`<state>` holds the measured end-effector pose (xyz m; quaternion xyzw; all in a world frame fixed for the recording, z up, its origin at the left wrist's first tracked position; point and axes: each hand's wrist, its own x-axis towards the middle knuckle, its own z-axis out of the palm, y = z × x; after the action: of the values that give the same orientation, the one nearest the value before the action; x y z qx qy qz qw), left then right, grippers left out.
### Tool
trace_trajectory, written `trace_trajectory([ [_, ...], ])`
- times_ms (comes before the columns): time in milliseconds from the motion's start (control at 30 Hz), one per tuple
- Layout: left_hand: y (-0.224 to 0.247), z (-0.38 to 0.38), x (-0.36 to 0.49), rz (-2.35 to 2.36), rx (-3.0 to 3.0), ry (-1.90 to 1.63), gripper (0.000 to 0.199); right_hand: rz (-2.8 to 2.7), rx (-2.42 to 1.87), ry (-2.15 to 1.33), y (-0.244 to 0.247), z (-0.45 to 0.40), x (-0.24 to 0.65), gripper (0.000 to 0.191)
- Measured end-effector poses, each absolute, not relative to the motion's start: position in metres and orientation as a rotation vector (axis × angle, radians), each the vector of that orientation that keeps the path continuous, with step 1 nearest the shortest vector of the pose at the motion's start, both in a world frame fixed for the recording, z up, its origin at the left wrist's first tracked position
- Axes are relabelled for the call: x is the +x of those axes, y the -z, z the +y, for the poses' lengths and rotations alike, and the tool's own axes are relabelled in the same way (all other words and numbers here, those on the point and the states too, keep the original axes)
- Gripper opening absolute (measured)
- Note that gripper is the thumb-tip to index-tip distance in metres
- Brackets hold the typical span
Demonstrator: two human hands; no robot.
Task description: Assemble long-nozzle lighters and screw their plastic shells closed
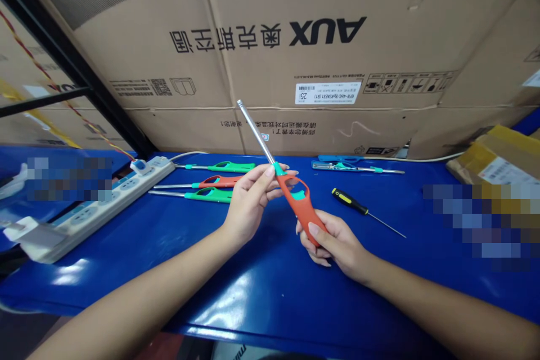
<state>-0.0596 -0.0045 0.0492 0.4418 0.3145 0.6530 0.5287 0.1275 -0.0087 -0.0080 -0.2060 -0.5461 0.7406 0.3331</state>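
An orange lighter with a long silver tube and a teal collar and trigger is held up over the blue table, its tube tilted up to the left. My left hand pinches it near the collar. Fingers of my right hand wrap round the lower end of its handle. Behind my left hand lie a green lighter, an orange lighter and another green lighter. To the right rests a black and yellow screwdriver.
A white power strip with plugs runs along the left. At the back right lies a blue lighter with a silver tube. A large cardboard box stands behind the table, and a taped package sits at the right.
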Motion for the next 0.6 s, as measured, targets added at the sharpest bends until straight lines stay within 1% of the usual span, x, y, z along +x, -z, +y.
trace_trajectory([
  [133, -0.049, -0.003, -0.059, 0.742, 1.022, -1.564, 0.023, -1.358, -0.429, -2.103, 0.006, -0.007, 0.13, 0.033],
  [300, -0.055, -0.004, -0.06, 0.663, 0.867, -1.475, 0.019, -1.205, -0.286, -2.361, -0.001, -0.009, 0.13, 0.026],
  [433, -0.057, -0.007, -0.063, 0.6, 0.905, -1.44, 0.022, -1.098, -0.188, -2.536, -0.005, -0.012, 0.131, 0.025],
  [600, -0.059, -0.013, -0.063, 0.585, 0.962, -1.431, 0.032, -0.92, 0.012, -2.781, -0.004, -0.006, 0.139, 0.03],
])
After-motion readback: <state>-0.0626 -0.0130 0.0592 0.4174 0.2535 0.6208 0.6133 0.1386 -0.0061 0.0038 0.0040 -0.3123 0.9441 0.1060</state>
